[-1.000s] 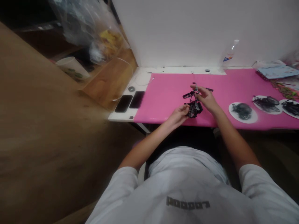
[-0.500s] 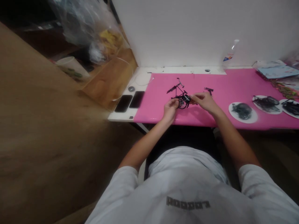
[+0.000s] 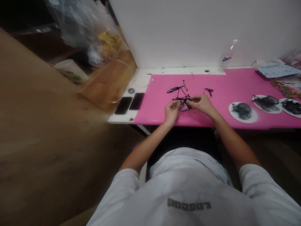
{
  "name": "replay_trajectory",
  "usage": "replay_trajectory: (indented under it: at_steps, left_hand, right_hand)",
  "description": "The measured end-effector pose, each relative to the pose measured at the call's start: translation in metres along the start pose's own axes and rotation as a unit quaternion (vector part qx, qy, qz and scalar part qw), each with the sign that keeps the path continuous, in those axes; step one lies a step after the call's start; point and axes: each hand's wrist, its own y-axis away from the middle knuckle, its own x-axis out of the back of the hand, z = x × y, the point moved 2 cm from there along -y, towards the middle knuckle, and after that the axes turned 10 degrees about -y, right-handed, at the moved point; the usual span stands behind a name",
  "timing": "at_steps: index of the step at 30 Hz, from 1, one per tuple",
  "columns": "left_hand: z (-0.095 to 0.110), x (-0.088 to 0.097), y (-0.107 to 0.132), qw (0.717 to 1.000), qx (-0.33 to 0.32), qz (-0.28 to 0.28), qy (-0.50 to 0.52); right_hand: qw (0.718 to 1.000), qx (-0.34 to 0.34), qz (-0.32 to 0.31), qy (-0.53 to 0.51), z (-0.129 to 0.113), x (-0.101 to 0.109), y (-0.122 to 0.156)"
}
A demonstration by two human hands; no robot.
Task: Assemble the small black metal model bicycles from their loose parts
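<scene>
A small black model bicycle (image 3: pixel 184 107) is held between my hands over the pink sheet, its handlebar pointing away from me and one wheel close to me. My left hand (image 3: pixel 172 110) pinches it near the close wheel, from the left. From the right, the fingertips of my right hand (image 3: pixel 201 103) are closed at the same wheel; any small part between them is hidden. Behind my right hand lies a small black pistol-shaped piece (image 3: pixel 208 91).
Several white plates of black parts, one of them this plate (image 3: pixel 255 117), lie at the right on the pink sheet (image 3: pixel 160 106). At the left are two dark phones (image 3: pixel 137 101). A clear bottle (image 3: pixel 228 56) stands by the wall, and papers (image 3: pixel 278 71) lie at back right.
My right hand has moved slightly left, closer to the wheel. The dark piece at its fingertips now sits against the wheel or is covered. The bicycle has turned a little.
</scene>
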Motion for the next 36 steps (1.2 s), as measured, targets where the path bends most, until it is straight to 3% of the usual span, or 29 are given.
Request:
replay_trajectory:
  at_steps: [6,13,18,30,36]
  left_hand:
    - [0.009,-0.003,0.004,0.999,0.023,-0.017,0.023]
    - [0.017,0.004,-0.004,0.998,0.054,0.001,0.021]
    - [0.021,0.008,-0.003,0.999,0.028,0.031,-0.01]
    - [0.033,0.002,0.004,0.998,-0.044,-0.022,-0.026]
    - [0.046,0.0,0.01,0.998,-0.041,-0.031,-0.048]
  right_hand:
    - [0.998,0.042,0.047,-0.013,0.005,0.0,-0.004]
    - [0.996,0.023,0.051,-0.075,0.017,0.009,-0.015]
    - [0.993,0.011,0.064,-0.102,0.022,0.017,-0.02]
    - [0.993,0.01,0.062,-0.1,0.034,0.022,-0.028]
    - [0.992,0.01,0.068,-0.109,0.035,0.019,-0.029]
